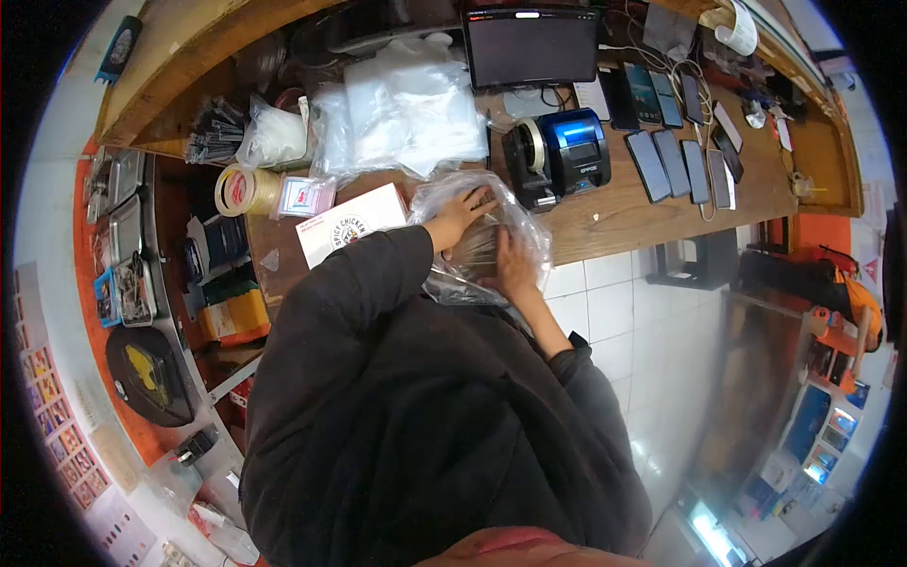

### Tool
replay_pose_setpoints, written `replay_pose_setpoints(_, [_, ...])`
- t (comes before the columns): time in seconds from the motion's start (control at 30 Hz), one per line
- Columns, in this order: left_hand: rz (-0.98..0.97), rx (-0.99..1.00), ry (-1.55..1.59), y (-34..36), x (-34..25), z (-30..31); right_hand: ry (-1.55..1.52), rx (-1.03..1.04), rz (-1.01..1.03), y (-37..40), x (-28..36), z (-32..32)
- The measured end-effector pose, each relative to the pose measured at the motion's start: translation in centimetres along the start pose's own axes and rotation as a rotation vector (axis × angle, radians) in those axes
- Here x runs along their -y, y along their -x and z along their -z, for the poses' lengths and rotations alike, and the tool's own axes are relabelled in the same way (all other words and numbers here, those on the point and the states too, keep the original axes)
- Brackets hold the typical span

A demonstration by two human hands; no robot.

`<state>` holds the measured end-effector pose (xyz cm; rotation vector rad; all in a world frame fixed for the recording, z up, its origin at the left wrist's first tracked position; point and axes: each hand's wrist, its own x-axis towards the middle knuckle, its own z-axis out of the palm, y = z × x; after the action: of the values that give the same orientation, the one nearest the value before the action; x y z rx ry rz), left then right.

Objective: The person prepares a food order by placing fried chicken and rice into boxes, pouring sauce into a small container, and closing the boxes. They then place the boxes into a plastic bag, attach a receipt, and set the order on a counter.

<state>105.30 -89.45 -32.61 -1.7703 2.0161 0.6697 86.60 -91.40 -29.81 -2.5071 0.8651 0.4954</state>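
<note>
A clear plastic bag [534,231] lies at the front edge of the wooden counter, with something dark showing through it that I cannot make out. My left hand [460,215] is on the bag's upper left part, its fingers spread. On the right side of the bag rests my right hand [516,266], fingers apart and pointing up toward the counter. Left of the bag is a white box printed "SPICY CHICKEN" [378,208], partly covered by my left sleeve. A pile of clear bags [406,109] lies behind.
Tape rolls [244,191] and a small card box [307,197] are at the left. A black printer [578,151] stands right of the bag, below a screen [532,52]. Several phones [671,163] cover the right side. At far right a person's arm [864,326] shows.
</note>
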Motion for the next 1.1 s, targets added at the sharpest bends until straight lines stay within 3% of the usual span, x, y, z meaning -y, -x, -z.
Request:
replay_pose_setpoints(0.07, [-0.045,-0.206,-0.100,-0.4,-0.2,-0.2,-0.156,-0.106,-0.015,-0.6,-1.7,-0.5])
replay_pose_setpoints(0.13, [-0.041,-0.204,-0.048,1.1,-1.4,2.6,-0.230,-0.005,-0.023,-0.7,-0.6,1.9])
replay_pose_setpoints(0.23, [-0.029,-0.313,0.079,0.2,-1.6,2.2,0.013,0.117,0.108,-0.3,1.5,3.6])
replay_pose_setpoints(0.3, [-0.272,-0.266,0.208,0.6,-0.7,3.3,0.120,0.178,0.146,0.5,1.8,1.0])
replay_pose_setpoints(0.33, [-0.266,-0.269,0.209,0.7,-0.5,3.9,0.227,0.232,0.179,0.5,1.7,-0.2])
replay_pose_setpoints(0.37, [-0.148,-0.332,0.193,0.6,-0.6,4.4,0.067,0.536,0.186,0.2,2.1,-0.1])
replay_pose_setpoints(0.4, [-0.032,-0.392,0.176,0.6,-0.6,4.7,0.066,0.538,0.188,0.3,2.3,0.0])
replay_pose_setpoints(0.47, [-0.053,-0.323,0.084,-0.4,0.7,5.3,0.019,0.501,0.291,0.7,2.5,0.3])
replay_pose_setpoints(0.5, [-0.073,-0.255,-0.007,-0.9,1.2,5.5,0.119,0.329,0.290,0.0,2.6,0.1])
replay_pose_setpoints(0.53, [-0.073,-0.259,-0.006,-1.3,1.5,5.6,0.123,0.329,0.289,-0.9,2.2,0.5])
replay_pose_setpoints(0.6, [-0.064,-0.191,-0.275,-1.4,1.9,6.6,0.075,-0.183,0.207,-2.6,1.5,2.8])
replay_pose_setpoints(0.63, [-0.065,-0.190,-0.273,-1.2,2.0,6.9,0.074,-0.181,0.206,-3.2,0.2,2.4])
replay_pose_setpoints(0.7, [-0.112,-0.123,-0.392,-0.4,2.5,7.6,0.034,-0.389,0.165,-4.0,-2.6,1.2])
replay_pose_setpoints(0.73, [-0.109,-0.119,-0.392,-1.9,3.5,4.5,0.031,-0.389,0.168,-4.0,-2.9,0.8])
replay_pose_setpoints(0.8, [-0.079,-0.720,-0.488,-6.2,5.7,-4.1,0.099,-0.110,-0.018,-2.6,-2.0,1.4])
replay_pose_setpoints(0.83, [-0.083,-0.718,-0.496,-5.2,5.6,-2.5,0.030,-0.130,-0.017,-2.5,-2.0,0.7])
replay_pose_setpoints(0.9, [-0.040,-0.261,-0.397,-1.8,3.8,2.2,0.128,-0.048,-0.044,-2.8,-1.3,1.1])
replay_pose_setpoints(0.93, [-0.043,-0.267,-0.403,-1.4,3.0,2.3,0.230,0.041,-0.067,-2.9,-0.9,1.7])
replay_pose_setpoints(1.0, [-0.007,-0.214,-0.295,-1.3,3.1,3.4,0.242,-0.076,-0.002,-3.6,-1.1,5.5])
replay_pose_setpoints(1.03, [-0.080,-0.295,-0.105,-0.9,3.5,3.9,-0.142,-0.063,0.177,-4.8,-1.8,9.1])
replay_pose_setpoints(1.07, [-0.073,-0.296,-0.108,0.0,3.6,5.6,-0.529,-0.041,0.356,-6.0,-2.0,12.4])
replay_pose_setpoints(1.1, [-0.018,-0.151,0.145,1.6,3.5,8.5,-0.564,-0.338,0.382,-6.9,-1.5,15.2])
